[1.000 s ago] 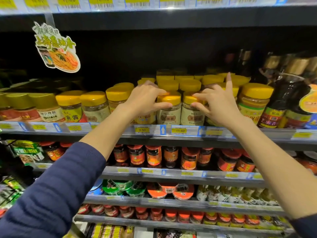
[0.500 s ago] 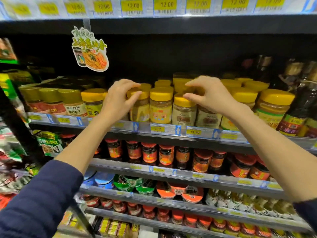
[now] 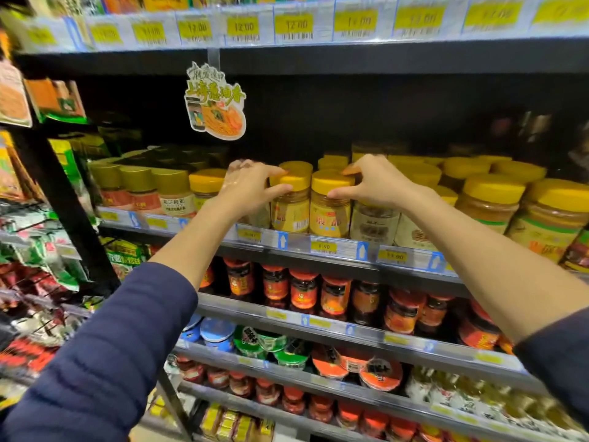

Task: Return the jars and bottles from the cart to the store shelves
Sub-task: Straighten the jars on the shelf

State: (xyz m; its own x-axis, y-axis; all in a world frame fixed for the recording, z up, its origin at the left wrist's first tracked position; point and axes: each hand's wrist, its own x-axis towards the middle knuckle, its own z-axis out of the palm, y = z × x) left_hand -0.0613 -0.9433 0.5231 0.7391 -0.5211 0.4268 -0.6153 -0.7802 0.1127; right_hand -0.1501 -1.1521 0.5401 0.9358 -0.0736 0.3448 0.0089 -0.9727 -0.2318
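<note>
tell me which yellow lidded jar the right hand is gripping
The front jar with red characters on its label: the right hand pinches its lid, while the left hand grips its neighbour.

Top-rail price tag (image 3: 243,27) — 12.00; jar-shelf tags (image 3: 324,246) — 8.50, 11.90.

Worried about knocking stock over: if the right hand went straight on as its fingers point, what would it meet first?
The right hand would meet the yellow lid of a front-row jar, which its fingertips seem to be pinching; depth is unclear.
</note>
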